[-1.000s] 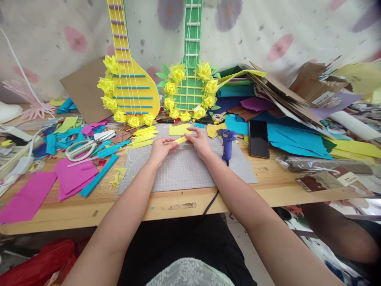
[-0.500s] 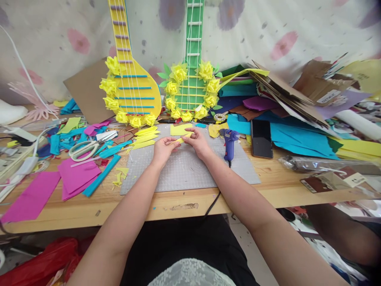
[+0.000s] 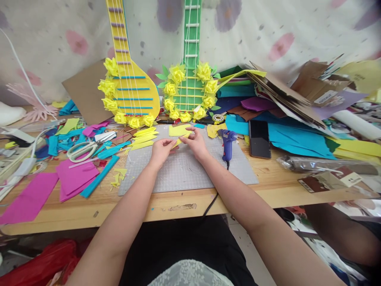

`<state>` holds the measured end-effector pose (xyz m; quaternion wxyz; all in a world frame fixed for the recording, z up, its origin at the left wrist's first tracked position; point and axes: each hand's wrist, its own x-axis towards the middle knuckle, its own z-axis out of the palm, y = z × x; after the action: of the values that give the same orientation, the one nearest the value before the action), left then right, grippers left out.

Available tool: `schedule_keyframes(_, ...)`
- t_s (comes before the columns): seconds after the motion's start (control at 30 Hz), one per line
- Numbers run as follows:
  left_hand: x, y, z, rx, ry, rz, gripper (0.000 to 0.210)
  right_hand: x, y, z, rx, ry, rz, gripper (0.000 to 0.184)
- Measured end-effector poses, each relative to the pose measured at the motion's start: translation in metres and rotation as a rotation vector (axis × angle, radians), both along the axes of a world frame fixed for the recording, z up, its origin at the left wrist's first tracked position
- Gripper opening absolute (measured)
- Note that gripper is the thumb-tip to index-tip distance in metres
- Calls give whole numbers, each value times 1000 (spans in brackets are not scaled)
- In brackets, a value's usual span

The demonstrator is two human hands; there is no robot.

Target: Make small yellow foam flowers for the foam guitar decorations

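Between my two hands is a small strip of yellow crepe paper [image 3: 179, 140], held above the grey cutting mat [image 3: 178, 174]. My left hand [image 3: 162, 151] pinches its left end, and my right hand [image 3: 195, 142] pinches the right end. Just behind them lies a flat yellow paper piece [image 3: 179, 130]. Several yellow paper strips [image 3: 144, 138] are stacked to the left of my left hand. A blue glue gun [image 3: 227, 145] stands on the mat to the right of my right hand.
At the back lean a yellow paper guitar [image 3: 137, 89] and a green one [image 3: 190, 93], both trimmed with yellow flowers. Scissors [image 3: 81, 151], magenta paper [image 3: 76, 178] and scraps lie left. A phone [image 3: 260, 139], blue paper [image 3: 300, 139] and cardboard [image 3: 285, 93] lie right.
The whole view has shifted slightly to the left. Both hands keep their pinch on the yellow paper strip, with barely any movement.
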<state>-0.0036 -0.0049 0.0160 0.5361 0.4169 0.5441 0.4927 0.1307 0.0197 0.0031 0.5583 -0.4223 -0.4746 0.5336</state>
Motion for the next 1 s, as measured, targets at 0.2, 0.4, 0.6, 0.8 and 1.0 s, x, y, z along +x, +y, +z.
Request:
schedule_keyframes(0.2, -10, 2, 4, -6, 64, -42, 11, 10, 7, -2, -17, 40, -106, 56)
schedule_keyframes(0.4, -20, 3, 5, -19, 116, -37, 10, 14, 8, -2, -47, 47, -28, 47)
schedule_keyframes(0.6, -22, 0, 7, 15, 94, -71, 16, 13, 7, 0, -78, 59, 12, 35)
schedule_keyframes(0.8, -16, 2, 5, 152, 28, 5, 31, 12, 8, -2, -68, 15, 15, 37)
schedule_keyframes(1.0, -55, 18, 6, 259, 303, 436, 21, 21, 10, -7, 253, -622, -155, 28)
